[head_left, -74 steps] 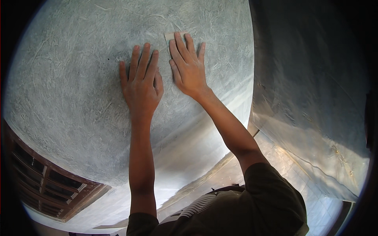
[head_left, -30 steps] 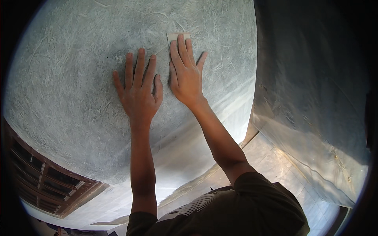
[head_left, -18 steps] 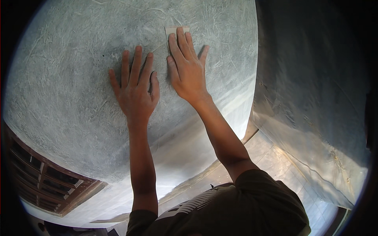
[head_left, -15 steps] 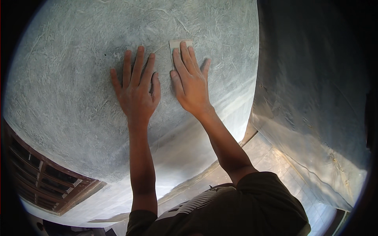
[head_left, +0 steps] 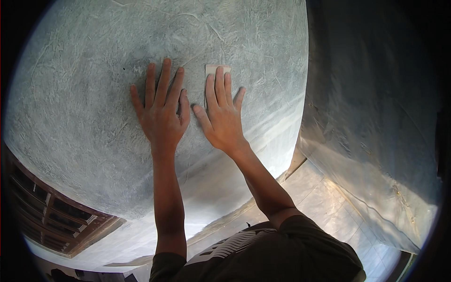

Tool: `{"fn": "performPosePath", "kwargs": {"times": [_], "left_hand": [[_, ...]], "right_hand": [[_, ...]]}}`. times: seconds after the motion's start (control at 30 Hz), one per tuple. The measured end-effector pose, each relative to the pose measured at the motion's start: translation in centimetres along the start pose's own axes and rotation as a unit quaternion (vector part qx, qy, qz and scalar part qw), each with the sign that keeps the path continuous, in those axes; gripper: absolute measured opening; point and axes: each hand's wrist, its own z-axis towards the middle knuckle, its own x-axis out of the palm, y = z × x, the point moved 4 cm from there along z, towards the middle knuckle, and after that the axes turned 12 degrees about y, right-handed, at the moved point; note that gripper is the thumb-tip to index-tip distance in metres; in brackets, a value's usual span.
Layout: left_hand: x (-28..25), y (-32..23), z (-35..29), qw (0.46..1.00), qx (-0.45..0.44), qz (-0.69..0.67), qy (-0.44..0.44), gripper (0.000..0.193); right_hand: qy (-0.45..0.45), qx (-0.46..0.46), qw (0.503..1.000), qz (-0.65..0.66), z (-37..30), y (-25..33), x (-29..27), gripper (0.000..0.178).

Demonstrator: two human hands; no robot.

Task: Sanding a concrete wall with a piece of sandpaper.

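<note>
- Nearest is a dark short-sleeved shirt (head_left: 300,254) with a pale print of wavy lines (head_left: 242,244) on the front.
- Two bare arms reach up from it, side by side.
- The left hand (head_left: 163,117) lies on the wall with its fingers spread apart. Its grip is open, and no thing shows in it.
- The right hand (head_left: 223,120) is just beside it. Its grip is open too, with straight fingers laid flat over a small, thin, pale beige piece with straight edges (head_left: 213,69).
- That beige piece is between the right fingers and the wall. Its top edge and a bit of its left side peek out. I cannot tell what it is made of.
- Behind it all is a big, rough, grey wall (head_left: 84,103) with swirly marks.
- Low on the left is a brown window frame with bars (head_left: 91,230).
- Low on the right is a pale tiled floor (head_left: 319,192).
- Past the wall's right edge is a dark grey, wrinkly surface (head_left: 371,113).
</note>
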Motion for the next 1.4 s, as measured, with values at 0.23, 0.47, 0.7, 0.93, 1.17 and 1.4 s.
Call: {"fn": "performPosePath", "kwargs": {"times": [0.23,0.47,0.7,0.93,1.17,1.4], "left_hand": [[-0.1,0.1,-0.4,1.0,0.001,-0.012,0.0,0.046],[-0.5,-0.1,-0.2,1.0,0.009,-0.013,-0.004,0.045],[-0.3,-0.1,0.0,1.0,0.0,-0.005,0.005,0.043],[-0.3,0.0,-0.2,1.0,0.008,-0.021,0.003,0.043],[-0.4,-0.2,-0.3,0.999,0.021,-0.032,-0.003,0.042],[-0.1,0.3,-0.3,0.999,0.019,-0.029,-0.003,0.043]], "right_hand": [[0.021,-0.027,0.999,0.002,-0.1,0.3,-1.0,0.068],[-0.06,-0.059,0.996,-0.024,5.0,0.5,-2.9,0.066],[0.016,-0.002,1.0,-0.015,-0.8,-0.3,0.5,0.063],[-0.057,-0.047,0.995,-0.073,2.0,-0.1,-0.6,0.068],[-0.067,-0.036,0.995,-0.057,4.8,-0.3,-1.5,0.074],[-0.005,-0.017,0.999,-0.031,-1.6,-0.3,2.2,0.07]]}}
